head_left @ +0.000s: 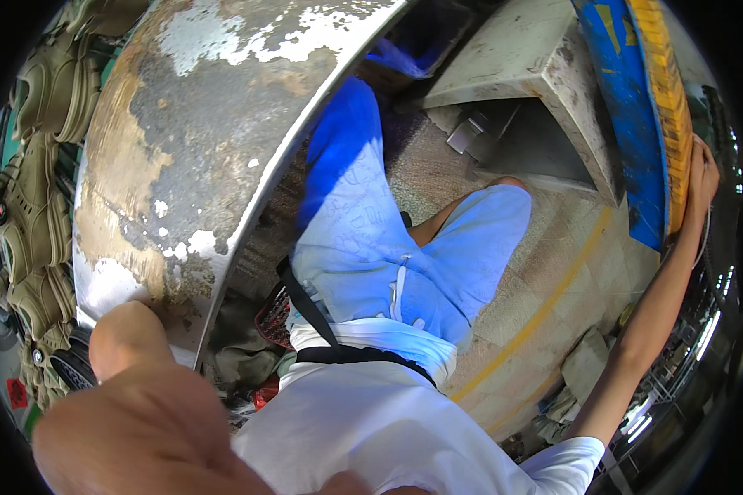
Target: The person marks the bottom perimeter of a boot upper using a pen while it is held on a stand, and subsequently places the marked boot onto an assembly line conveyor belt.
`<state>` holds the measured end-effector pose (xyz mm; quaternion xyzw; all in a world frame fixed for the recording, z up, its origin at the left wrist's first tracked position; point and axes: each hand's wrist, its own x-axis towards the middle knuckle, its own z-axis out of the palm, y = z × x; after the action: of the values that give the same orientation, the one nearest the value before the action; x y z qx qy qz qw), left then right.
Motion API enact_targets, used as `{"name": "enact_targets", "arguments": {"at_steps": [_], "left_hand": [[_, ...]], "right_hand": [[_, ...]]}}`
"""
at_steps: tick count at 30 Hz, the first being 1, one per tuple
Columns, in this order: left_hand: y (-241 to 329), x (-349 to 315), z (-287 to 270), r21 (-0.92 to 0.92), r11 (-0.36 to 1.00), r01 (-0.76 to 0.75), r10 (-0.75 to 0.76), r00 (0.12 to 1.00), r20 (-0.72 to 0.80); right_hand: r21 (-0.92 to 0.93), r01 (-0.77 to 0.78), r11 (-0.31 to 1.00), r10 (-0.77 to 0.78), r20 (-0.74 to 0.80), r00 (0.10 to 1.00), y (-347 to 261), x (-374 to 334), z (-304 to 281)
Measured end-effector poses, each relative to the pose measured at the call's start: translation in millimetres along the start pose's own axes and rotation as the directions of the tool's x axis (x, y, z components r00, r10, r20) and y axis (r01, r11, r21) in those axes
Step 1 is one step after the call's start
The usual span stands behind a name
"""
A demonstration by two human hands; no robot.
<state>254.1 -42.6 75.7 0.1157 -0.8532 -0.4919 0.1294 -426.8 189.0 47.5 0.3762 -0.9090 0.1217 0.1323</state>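
Note:
At the lower left my left hand (132, 334) is bent over the near end of a worn, paint-flaked table (198, 140). Its fingers are hidden from view, and the forearm behind is large and blurred. Right beside it is a black shoe (74, 360). A row of olive-green clogs (37, 239) runs along the table's left side. Far out to the right, my right arm is stretched away from me. My right hand (702, 177) lies with extended fingers against the yellow edge (673, 99) of a tall blue panel (623, 107).
A grey metal box (512, 62) with an open front stands ahead of my knees, a small metal piece (468, 132) inside. Yellow lines (545, 309) cross the tiled floor. Crumpled cloth-like items (582, 371) lie at the right, and a dark bundle (243, 355) sits under the table edge.

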Motion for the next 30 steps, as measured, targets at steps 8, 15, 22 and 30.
{"name": "enact_targets", "arguments": {"at_steps": [8,15,22,30], "left_hand": [[0,2,-9,0.018,1.000,0.001,-0.002,1.000,0.028],[9,3,0,0.015,0.999,0.038,-0.038,0.999,0.015],[7,2,2,-0.009,0.999,0.052,-0.052,0.999,0.000],[1,5,-9,-0.017,1.000,0.005,-0.004,0.998,0.066]], "right_hand": [[0.029,-0.087,0.996,0.087,-0.005,0.996,-22,-4,2],[-0.124,0.014,0.992,-0.018,-0.033,0.999,11,8,7],[0.030,0.039,0.999,-0.039,-0.009,0.999,34,7,17],[-0.029,0.008,1.000,-0.008,-0.002,1.000,7,5,-1]]}}
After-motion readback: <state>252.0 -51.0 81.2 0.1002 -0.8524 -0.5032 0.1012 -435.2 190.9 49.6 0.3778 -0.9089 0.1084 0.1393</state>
